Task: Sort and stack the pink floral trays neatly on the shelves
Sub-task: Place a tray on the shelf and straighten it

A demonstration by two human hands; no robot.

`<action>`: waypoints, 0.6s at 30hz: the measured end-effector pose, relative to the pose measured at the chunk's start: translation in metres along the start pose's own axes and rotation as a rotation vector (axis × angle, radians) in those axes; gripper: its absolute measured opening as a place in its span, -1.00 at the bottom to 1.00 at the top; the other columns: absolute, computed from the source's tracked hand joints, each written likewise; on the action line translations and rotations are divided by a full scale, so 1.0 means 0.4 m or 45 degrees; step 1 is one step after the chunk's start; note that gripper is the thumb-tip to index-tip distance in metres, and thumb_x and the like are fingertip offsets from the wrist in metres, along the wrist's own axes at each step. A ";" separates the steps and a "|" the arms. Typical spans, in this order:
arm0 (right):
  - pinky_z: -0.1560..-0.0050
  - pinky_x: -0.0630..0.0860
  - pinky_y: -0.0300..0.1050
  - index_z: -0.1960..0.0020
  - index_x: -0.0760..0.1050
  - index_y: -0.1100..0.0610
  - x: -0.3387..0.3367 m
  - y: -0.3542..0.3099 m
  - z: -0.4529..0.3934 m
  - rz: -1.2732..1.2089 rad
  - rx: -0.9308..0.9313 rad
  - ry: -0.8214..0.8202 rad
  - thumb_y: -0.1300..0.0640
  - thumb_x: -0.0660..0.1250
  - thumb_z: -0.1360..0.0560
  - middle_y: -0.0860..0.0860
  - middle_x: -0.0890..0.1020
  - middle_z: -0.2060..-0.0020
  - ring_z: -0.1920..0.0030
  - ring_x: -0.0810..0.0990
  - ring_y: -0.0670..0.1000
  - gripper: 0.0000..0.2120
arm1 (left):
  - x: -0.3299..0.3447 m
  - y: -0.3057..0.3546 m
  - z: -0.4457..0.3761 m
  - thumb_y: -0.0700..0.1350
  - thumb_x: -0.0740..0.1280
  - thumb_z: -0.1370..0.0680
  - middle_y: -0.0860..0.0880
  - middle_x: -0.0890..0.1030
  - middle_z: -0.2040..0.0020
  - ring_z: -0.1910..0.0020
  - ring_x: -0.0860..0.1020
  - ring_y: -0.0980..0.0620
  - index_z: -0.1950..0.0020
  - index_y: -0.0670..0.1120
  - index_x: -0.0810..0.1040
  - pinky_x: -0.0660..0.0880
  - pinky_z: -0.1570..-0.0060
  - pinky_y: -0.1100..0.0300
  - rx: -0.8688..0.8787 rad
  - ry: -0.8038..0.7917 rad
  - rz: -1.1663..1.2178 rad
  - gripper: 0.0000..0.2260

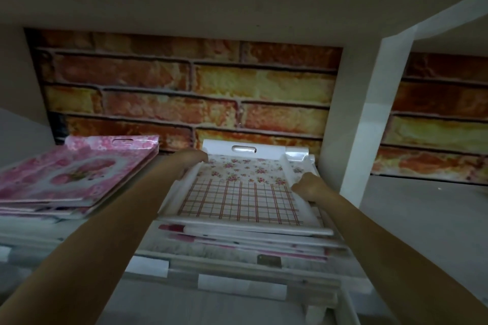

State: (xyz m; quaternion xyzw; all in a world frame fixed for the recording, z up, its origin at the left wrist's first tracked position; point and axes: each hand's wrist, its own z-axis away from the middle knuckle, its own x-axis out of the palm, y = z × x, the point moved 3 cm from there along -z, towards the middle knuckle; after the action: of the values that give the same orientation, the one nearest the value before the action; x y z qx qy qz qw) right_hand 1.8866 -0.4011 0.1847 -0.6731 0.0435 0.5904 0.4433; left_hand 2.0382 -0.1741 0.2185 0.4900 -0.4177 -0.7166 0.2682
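A white tray (240, 192) with a small floral and red check pattern lies on top of a stack of trays (245, 243) inside the shelf compartment. My left hand (191, 162) grips its left rim near the far corner. My right hand (309, 187) grips its right rim. A second stack, of pink floral trays (76, 174), lies to the left in the same compartment, its top tray slightly askew.
The shelf front edge (237, 285) carries white label strips. A white upright divider (364, 119) bounds the compartment on the right, and beyond it is another shelf bay (422, 208). A brick-pattern back wall (190, 92) closes the rear.
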 end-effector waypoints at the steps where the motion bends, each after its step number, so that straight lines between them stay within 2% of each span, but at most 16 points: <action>1: 0.11 0.42 -0.15 -0.33 0.36 0.31 0.001 -0.001 -0.001 -0.011 0.003 -0.022 0.12 0.19 -0.58 0.21 0.53 -0.18 -0.03 0.52 0.11 -0.61 | 0.003 0.002 -0.003 -0.12 0.24 -0.59 -0.17 0.22 -0.51 -0.43 0.28 -0.18 -0.50 -0.18 0.22 0.29 -0.37 -0.01 0.007 -0.006 -0.022 -0.50; 4: 0.29 0.39 -0.21 -0.33 0.34 0.32 0.000 0.003 0.004 -0.099 -0.008 -0.095 0.12 0.23 -0.56 0.11 0.48 0.04 0.08 0.46 0.06 -0.59 | 0.014 0.002 0.004 -0.12 0.27 -0.58 -0.18 0.25 -0.50 -0.45 0.28 -0.17 -0.50 -0.21 0.22 0.31 -0.36 0.03 0.028 -0.003 -0.089 -0.48; 6: 0.28 0.44 -0.19 -0.29 0.38 0.33 0.000 0.013 0.009 -0.197 -0.023 -0.135 0.10 0.27 -0.54 0.07 0.50 0.16 0.19 0.50 0.03 -0.59 | 0.024 -0.001 0.014 -0.11 0.29 -0.56 -0.18 0.26 -0.49 -0.43 0.31 -0.17 -0.51 -0.22 0.21 0.35 -0.25 0.06 0.044 0.022 -0.148 -0.44; 8: 0.12 0.56 -0.10 -0.22 0.45 0.33 -0.002 0.026 0.019 -0.295 -0.054 -0.181 0.12 0.28 -0.53 0.11 0.58 0.12 0.15 0.57 0.06 -0.64 | 0.049 0.004 0.031 -0.13 0.29 -0.56 -0.20 0.33 -0.45 -0.38 0.37 -0.17 -0.49 -0.23 0.25 0.35 -0.10 0.11 0.081 0.019 -0.186 -0.47; 10: 0.03 0.60 -0.09 -0.13 0.49 0.32 -0.008 0.038 0.035 -0.392 -0.089 -0.238 0.18 0.25 -0.55 0.10 0.62 0.07 0.08 0.61 0.05 -0.76 | 0.081 0.017 0.053 -0.15 0.28 -0.56 -0.19 0.50 -0.23 -0.16 0.50 -0.13 -0.44 -0.25 0.33 0.35 0.06 0.19 0.143 0.024 -0.203 -0.54; 11: 0.08 0.60 -0.14 -0.09 0.50 0.28 -0.012 0.044 0.049 -0.437 -0.103 -0.268 0.21 0.23 -0.55 0.07 0.62 0.08 0.09 0.61 0.01 -0.82 | 0.100 0.027 0.066 -0.15 0.28 -0.56 -0.15 0.54 -0.01 0.04 0.52 -0.06 -0.36 -0.25 0.42 0.35 0.16 0.22 0.181 0.032 -0.217 -0.61; 12: 0.13 0.59 -0.19 -0.09 0.50 0.24 -0.020 0.050 0.063 -0.468 -0.120 -0.286 0.22 0.23 -0.56 0.05 0.61 0.08 0.09 0.60 -0.01 -0.84 | 0.121 0.039 0.079 -0.14 0.28 -0.55 -0.08 0.50 0.17 0.22 0.47 0.02 -0.17 -0.23 0.52 0.33 0.28 0.22 0.196 0.044 -0.241 -0.76; 13: 0.15 0.58 -0.22 -0.12 0.52 0.23 -0.029 0.056 0.077 -0.476 -0.141 -0.299 0.22 0.23 -0.56 0.06 0.61 0.05 0.08 0.60 -0.01 -0.82 | 0.142 0.053 0.099 -0.13 0.28 -0.55 -0.03 0.42 0.28 0.32 0.39 0.08 0.09 -0.17 0.54 0.29 0.34 0.22 0.206 0.064 -0.262 -0.88; 14: 0.14 0.58 -0.21 -0.13 0.53 0.23 -0.040 0.066 0.089 -0.463 -0.169 -0.307 0.20 0.23 -0.56 0.07 0.61 0.04 0.09 0.60 -0.01 -0.80 | 0.166 0.066 0.110 -0.13 0.28 -0.55 -0.01 0.37 0.33 0.36 0.35 0.10 0.26 -0.13 0.46 0.27 0.37 0.23 0.203 0.085 -0.268 -0.80; 16: 0.07 0.58 -0.17 -0.09 0.54 0.21 -0.069 0.095 0.117 -0.415 -0.236 -0.305 0.15 0.23 -0.57 0.04 0.59 0.10 0.11 0.58 -0.02 -0.81 | 0.224 0.092 0.139 -0.13 0.27 -0.54 -0.03 0.35 0.36 0.40 0.32 0.07 0.36 -0.11 0.35 0.24 0.39 0.22 0.217 0.064 -0.310 -0.72; 18: 0.09 0.57 -0.19 -0.14 0.53 0.23 -0.104 0.133 0.139 -0.434 -0.283 -0.260 0.14 0.22 -0.58 0.04 0.55 0.07 0.06 0.55 -0.01 -0.77 | 0.285 0.124 0.176 -0.11 0.28 -0.54 -0.05 0.36 0.35 0.36 0.36 0.03 0.33 -0.14 0.36 0.28 0.34 0.20 0.251 0.051 -0.331 -0.73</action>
State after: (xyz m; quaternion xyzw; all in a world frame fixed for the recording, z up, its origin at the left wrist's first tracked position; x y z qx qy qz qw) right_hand 1.8010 -0.4167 0.1955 -0.6521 -0.1814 0.5732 0.4619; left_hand 1.9289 -0.2661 0.2189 0.5780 -0.4136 -0.6909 0.1322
